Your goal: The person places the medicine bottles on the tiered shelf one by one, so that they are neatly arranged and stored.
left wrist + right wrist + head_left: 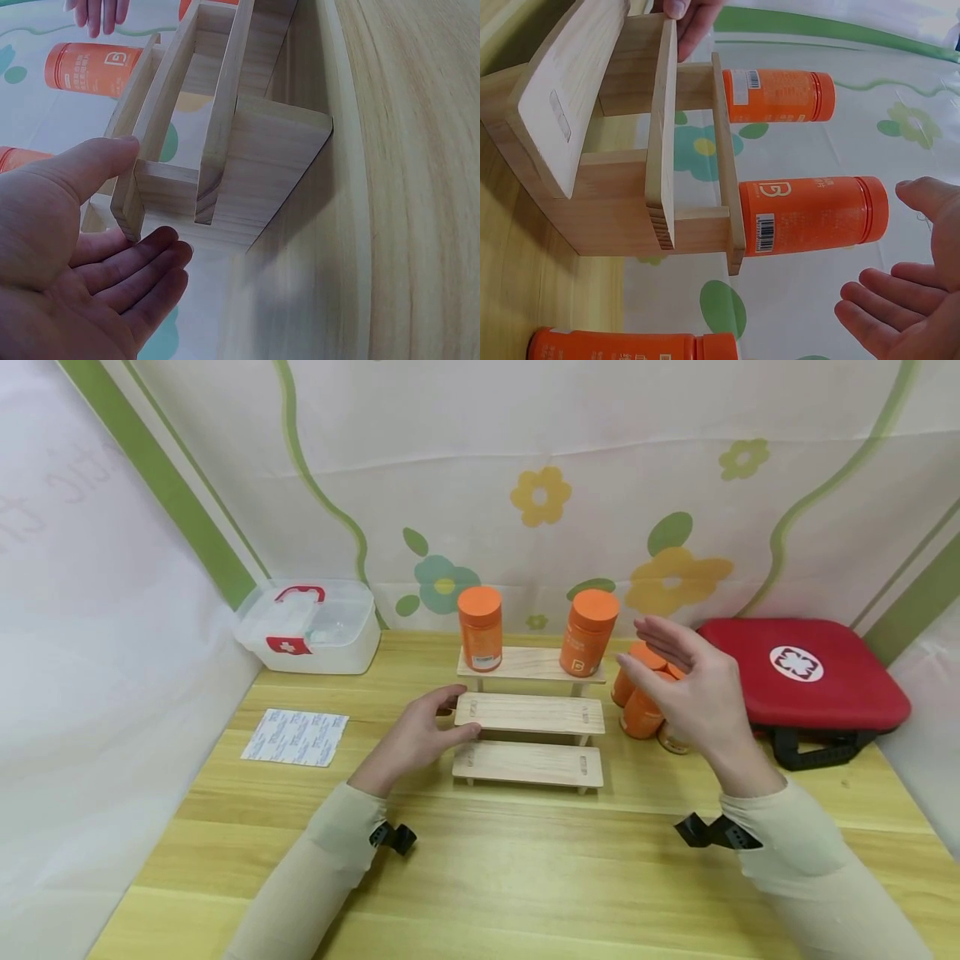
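A three-tier wooden display stand point(528, 713) stands on the table. My left hand point(422, 732) pinches the left end of its middle tier, the thumb point(97, 161) on one face and the index finger partly hidden behind the board; the other fingers extend free. On the top tier are two upright orange bottles with orange lids, the left bottle point(481, 631) and the right bottle point(588, 639). My right hand point(693, 685) is raised beside the right bottle, fingers extended and thumb apart, holding nothing. In the right wrist view a gap shows between this hand and the bottle's lid.
Several more orange bottles point(642, 714) are grouped right of the stand, partly behind my right hand. A red first-aid case point(825, 685) lies farther right. On the left are a clear plastic first-aid box point(322, 652) and a flat printed white packet point(295, 737). A printed curtain point(450, 460) hangs behind.
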A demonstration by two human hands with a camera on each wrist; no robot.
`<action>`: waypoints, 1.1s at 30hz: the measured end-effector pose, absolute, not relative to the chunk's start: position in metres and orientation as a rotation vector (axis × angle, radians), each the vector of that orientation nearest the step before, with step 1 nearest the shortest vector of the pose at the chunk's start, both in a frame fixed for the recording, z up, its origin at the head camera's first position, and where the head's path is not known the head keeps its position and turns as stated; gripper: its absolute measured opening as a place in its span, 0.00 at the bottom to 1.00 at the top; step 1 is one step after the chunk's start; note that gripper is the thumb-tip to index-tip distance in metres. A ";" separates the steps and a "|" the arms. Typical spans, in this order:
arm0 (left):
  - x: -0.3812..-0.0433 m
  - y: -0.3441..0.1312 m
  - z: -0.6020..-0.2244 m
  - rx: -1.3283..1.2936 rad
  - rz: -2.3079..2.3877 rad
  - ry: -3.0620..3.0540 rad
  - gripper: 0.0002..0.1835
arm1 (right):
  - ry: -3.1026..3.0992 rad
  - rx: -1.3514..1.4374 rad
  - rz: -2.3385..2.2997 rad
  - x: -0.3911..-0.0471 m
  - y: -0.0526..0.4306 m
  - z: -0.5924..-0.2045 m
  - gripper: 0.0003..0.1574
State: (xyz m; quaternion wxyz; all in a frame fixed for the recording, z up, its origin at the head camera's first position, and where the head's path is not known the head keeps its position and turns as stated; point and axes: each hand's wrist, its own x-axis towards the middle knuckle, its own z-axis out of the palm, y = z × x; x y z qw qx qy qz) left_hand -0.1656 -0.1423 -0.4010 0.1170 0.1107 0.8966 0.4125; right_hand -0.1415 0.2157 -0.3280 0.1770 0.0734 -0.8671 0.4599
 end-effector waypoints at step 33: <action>-0.166 -0.142 -0.400 0.326 1.188 2.627 0.43 | -2.297 0.264 1.293 -0.107 0.256 -0.329 0.35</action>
